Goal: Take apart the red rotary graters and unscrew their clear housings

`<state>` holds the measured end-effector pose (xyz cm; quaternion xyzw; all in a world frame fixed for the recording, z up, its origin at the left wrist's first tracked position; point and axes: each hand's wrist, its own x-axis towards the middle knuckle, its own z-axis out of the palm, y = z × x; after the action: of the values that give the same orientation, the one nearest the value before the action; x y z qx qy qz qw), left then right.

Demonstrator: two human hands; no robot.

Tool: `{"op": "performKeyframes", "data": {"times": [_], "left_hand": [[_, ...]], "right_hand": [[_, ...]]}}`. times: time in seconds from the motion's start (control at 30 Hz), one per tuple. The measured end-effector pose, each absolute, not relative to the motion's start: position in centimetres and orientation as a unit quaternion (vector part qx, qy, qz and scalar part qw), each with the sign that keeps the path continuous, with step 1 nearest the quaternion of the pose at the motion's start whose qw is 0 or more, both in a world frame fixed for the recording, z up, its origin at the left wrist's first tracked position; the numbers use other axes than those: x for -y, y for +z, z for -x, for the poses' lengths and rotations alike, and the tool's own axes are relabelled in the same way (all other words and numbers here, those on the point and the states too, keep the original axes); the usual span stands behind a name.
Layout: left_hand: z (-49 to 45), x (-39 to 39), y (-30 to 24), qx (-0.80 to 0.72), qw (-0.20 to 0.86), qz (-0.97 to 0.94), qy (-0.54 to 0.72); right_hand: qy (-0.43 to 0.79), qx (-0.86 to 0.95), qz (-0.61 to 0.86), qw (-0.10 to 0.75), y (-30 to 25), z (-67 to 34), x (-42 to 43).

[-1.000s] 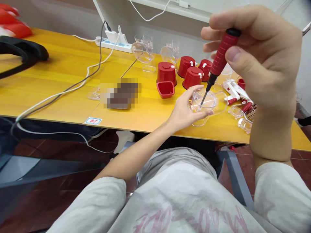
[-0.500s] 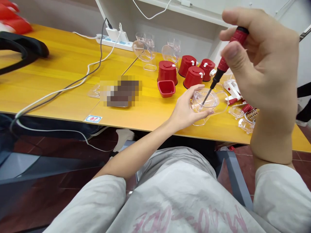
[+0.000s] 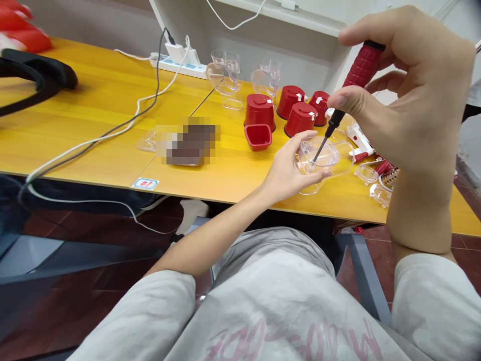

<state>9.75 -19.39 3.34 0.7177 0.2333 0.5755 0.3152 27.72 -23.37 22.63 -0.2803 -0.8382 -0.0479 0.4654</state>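
The left hand (image 3: pixel 287 173) curls around a clear housing (image 3: pixel 330 154), fingers along its far side and thumb along its near side, the grip only as wide as the part. The housing is near the front edge of the yellow table (image 3: pixel 225 183), its frame stretching out toward 3 o'clock.

The right hand (image 3: pixel 417 93), at the housing's 1 to 2 o'clock, loosely holds a red-handled screwdriver (image 3: pixel 357 72). The thumb lies against the handle, and the forefinger sticks out toward 9 o'clock, apart from it. The tool is tilted, handle to 1 o'clock and tip to 7, with the tip inside the housing's ring; I cannot tell whether it touches a screw.

Read from the housing, four red cups, mouths down, are grouped from 10 to 12 o'clock: one left (image 3: pixel 260 111), one near (image 3: pixel 299 120), one far (image 3: pixel 291 102), one right (image 3: pixel 318 107). A small red tray (image 3: pixel 258 136) lies between 9 and 10, just in front of the left cup. Two clear stands, one farther left (image 3: pixel 225 77) and one nearer (image 3: pixel 265 82), are beyond, around 10 to 11. A white part (image 3: pixel 359 142) lies near 2 o'clock.
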Motion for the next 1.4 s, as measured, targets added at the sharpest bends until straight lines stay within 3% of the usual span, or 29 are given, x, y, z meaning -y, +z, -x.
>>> {"op": "performKeyframes", "data": {"times": [0.2,0.4,0.5,0.6,0.8,1.0,1.2,1.4], "left_hand": [[-9.9,19.4,3.2,-0.228,0.319,-0.714,0.58],[-9.8,19.5,3.4,-0.241,0.315,-0.714,0.577],[-9.7,19.6,3.6,-0.235,0.318,-0.716,0.575],[-9.7,19.6,3.6,-0.229,0.318,-0.72,0.573],[-9.7,19.4,3.5,-0.238,0.311,-0.719,0.574],[-9.6,19.5,3.7,-0.237,0.319,-0.72,0.569],[-9.7,19.5,3.7,-0.242,0.309,-0.717,0.576],[-9.5,19.8,4.1,-0.255,0.303,-0.727,0.561]], "right_hand": [[0.112,0.866,0.213,0.438,23.2,-28.0,23.5],[-0.076,0.864,0.276,0.415,22.7,-27.8,23.8],[0.041,0.867,0.245,0.432,23.1,-27.5,24.6],[0.147,0.88,0.222,0.393,23.7,-27.6,24.7],[-0.063,0.862,0.306,0.399,23.8,-27.8,24.3],[0.081,0.874,0.269,0.397,24.0,-27.2,25.9],[-0.056,0.853,0.311,0.415,23.4,-26.8,25.8],[0.141,0.838,0.252,0.464,23.3,-26.8,25.5]]}}
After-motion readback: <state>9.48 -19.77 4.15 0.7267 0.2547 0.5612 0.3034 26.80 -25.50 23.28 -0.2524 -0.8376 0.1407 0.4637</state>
